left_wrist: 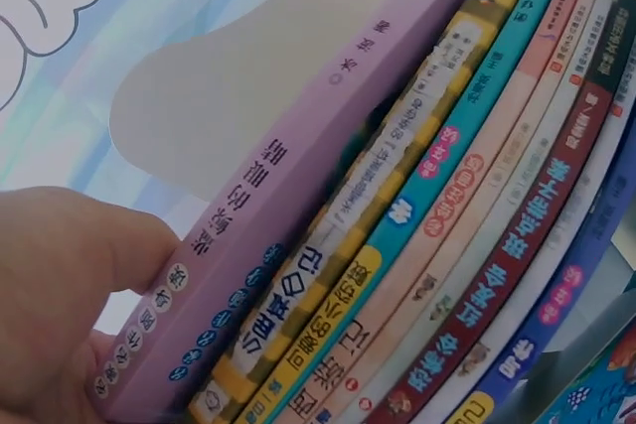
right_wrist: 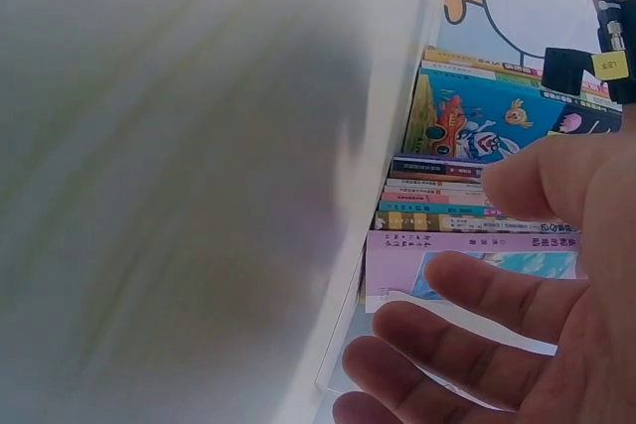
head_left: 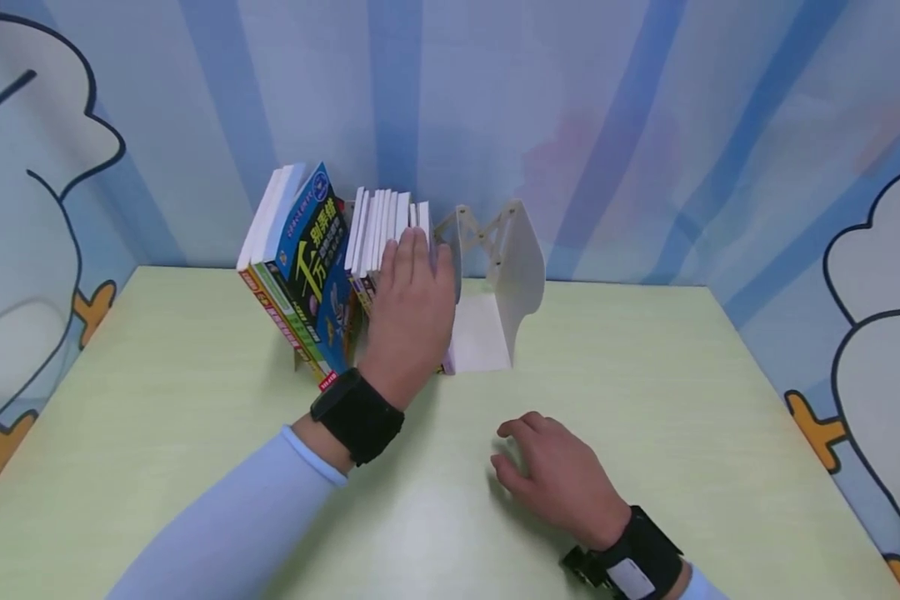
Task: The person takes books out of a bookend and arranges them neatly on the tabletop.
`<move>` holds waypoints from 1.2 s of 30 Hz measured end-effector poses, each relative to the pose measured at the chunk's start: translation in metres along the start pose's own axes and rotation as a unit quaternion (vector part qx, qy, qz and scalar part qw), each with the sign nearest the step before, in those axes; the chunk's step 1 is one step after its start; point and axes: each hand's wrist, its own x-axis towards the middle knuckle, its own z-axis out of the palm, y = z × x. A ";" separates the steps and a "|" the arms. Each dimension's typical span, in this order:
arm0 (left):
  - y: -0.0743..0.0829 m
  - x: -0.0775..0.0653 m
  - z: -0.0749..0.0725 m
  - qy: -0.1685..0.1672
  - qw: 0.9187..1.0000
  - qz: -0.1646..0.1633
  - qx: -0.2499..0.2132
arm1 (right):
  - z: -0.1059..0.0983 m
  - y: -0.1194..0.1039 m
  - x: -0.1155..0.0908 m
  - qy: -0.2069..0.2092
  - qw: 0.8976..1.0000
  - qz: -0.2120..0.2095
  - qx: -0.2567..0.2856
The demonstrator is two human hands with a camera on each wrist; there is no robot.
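Note:
My left hand (head_left: 412, 312) lies against the right end of a row of thin books (head_left: 375, 225), its fingers extended upward. In the left wrist view its thumb (left_wrist: 129, 245) touches the side of a thick purple book (left_wrist: 258, 176), which stands beside a yellow-and-black checked book (left_wrist: 368, 196) and several other slim ones. A larger blue book (head_left: 315, 258) leans at the row's left. My right hand (head_left: 558, 475) hovers over the table nearer to me, fingers loosely bent and holding nothing; the right wrist view shows it before the purple book's cover (right_wrist: 397, 265).
A white expandable book stand (head_left: 521, 275) holds the books, and its right end plate rises past bare base. The pale green table (head_left: 645, 375) extends around it. Behind hangs a blue striped cloth (head_left: 480, 100) with cartoon figures at both sides.

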 end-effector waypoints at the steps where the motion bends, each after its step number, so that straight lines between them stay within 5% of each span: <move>1: 0.001 0.000 0.000 0.001 1.000 0.002 0.002 | 0.000 0.000 0.000 0.000 1.000 0.001 0.001; 22: 0.022 -0.019 0.000 0.062 0.996 0.044 0.036 | -0.008 0.005 0.000 0.004 1.000 -0.002 -0.005; 31: 0.020 -0.025 0.003 0.048 0.997 0.054 -0.034 | -0.012 0.005 0.003 -0.007 1.000 0.008 -0.003; 36: 0.016 -0.033 0.009 0.087 0.991 0.077 -0.070 | -0.012 0.006 0.004 -0.004 1.000 0.008 -0.009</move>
